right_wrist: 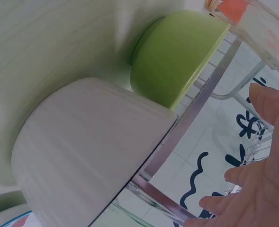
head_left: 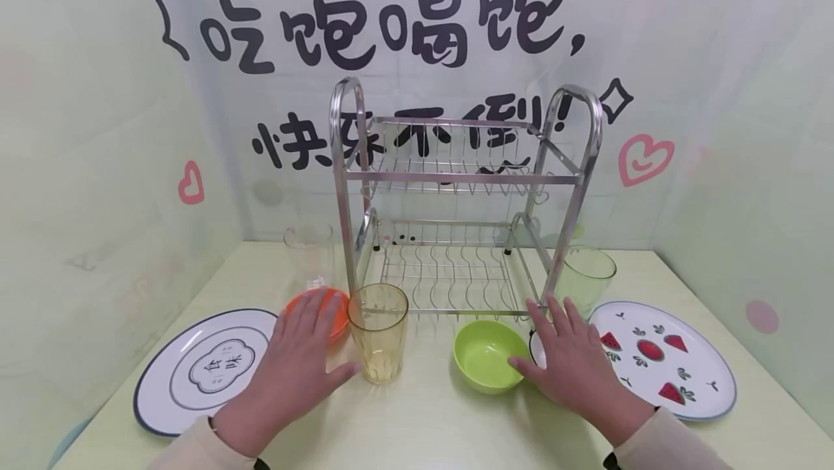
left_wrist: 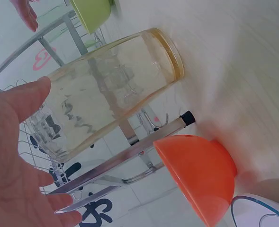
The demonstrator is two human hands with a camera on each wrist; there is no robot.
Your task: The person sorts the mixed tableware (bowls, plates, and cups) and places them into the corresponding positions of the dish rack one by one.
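My left hand (head_left: 293, 372) is held out with straight fingers and thumb spread, holding nothing. Beside its thumb stands an amber drinking glass (head_left: 379, 340), and an orange bowl (left_wrist: 198, 172) sits partly hidden behind its fingers. My right hand (head_left: 576, 365) is likewise extended and grips nothing. It covers most of a white bowl (right_wrist: 87, 151) with a dark rim. Left of that hand is a lime-green bowl (head_left: 490, 358); the thumb overlaps its edge in the head view, and whether they touch I cannot tell.
A two-tier metal dish rack (head_left: 456, 179) stands centrally at the back. A blue-rimmed white plate (head_left: 171, 354) lies left; a fruit-patterned plate (head_left: 700, 376) lies right. Behind are a clear glass mug (head_left: 309, 256) on the left and a pale green glass (head_left: 586, 278) on the right.
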